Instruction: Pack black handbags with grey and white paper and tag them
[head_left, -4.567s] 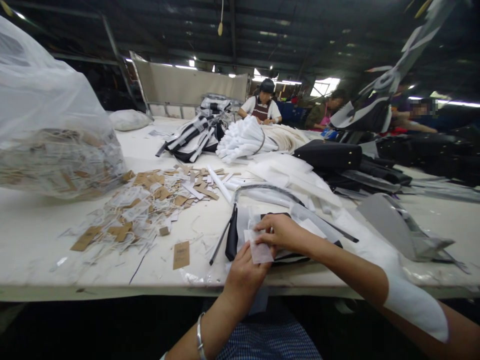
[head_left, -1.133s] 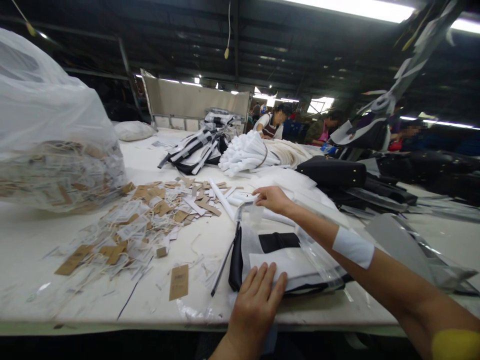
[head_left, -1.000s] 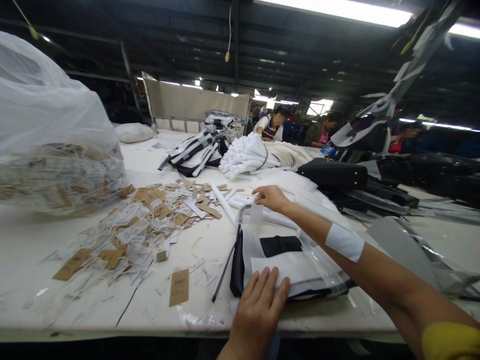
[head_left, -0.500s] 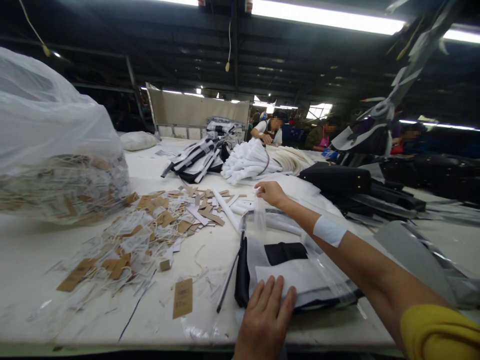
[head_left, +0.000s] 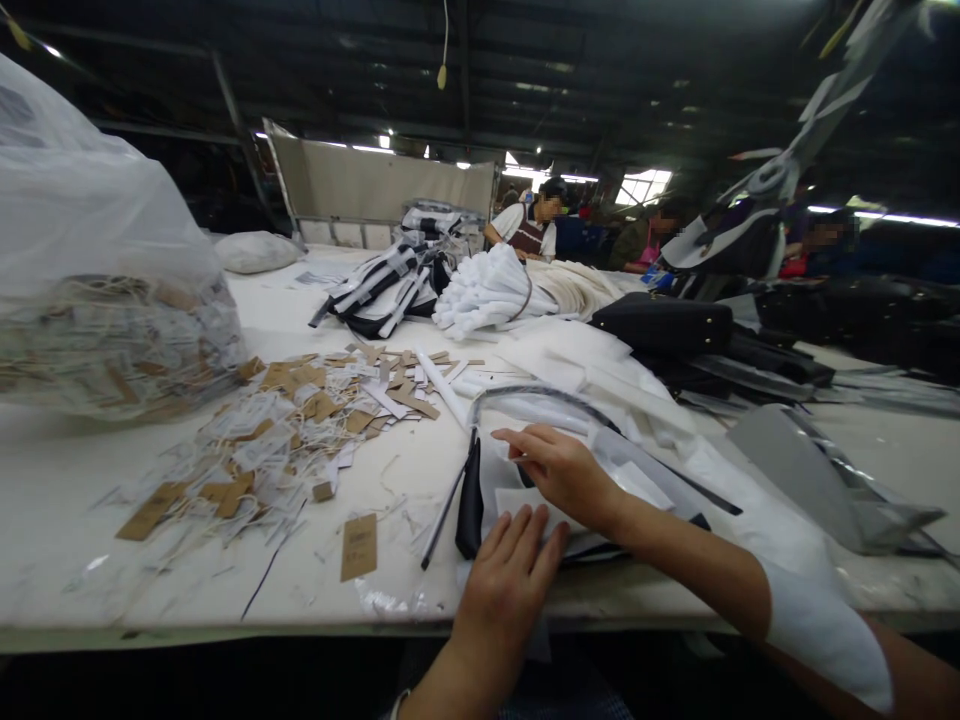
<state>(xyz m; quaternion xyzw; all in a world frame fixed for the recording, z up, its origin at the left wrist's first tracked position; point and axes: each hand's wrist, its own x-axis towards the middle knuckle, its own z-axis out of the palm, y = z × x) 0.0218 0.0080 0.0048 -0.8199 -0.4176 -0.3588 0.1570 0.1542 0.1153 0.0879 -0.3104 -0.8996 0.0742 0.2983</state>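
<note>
A person's left hand (head_left: 506,585) and right hand (head_left: 574,480) are over a partly covered black bag (head_left: 470,515), near the front edge of a white tabletop (head_left: 60,500).

The left grip is released, fingers spread on a white sheet (head_left: 517,497) over the bag; the right hand is bent above it, a pale edge at its fingertips, and whether it grasps this I cannot tell. Wrapping seems partway done: the arched handle (head_left: 551,392) is already sheathed in film and sheets cover much of the front, but no outer cover closes around the bag. The bag lies flat, its dark side bare at the left, the handle's arch pointing away from the person. Beyond, to the left, is a heap of paper tags (head_left: 300,420); farther back, a bundle of white rolls (head_left: 484,290).
</note>
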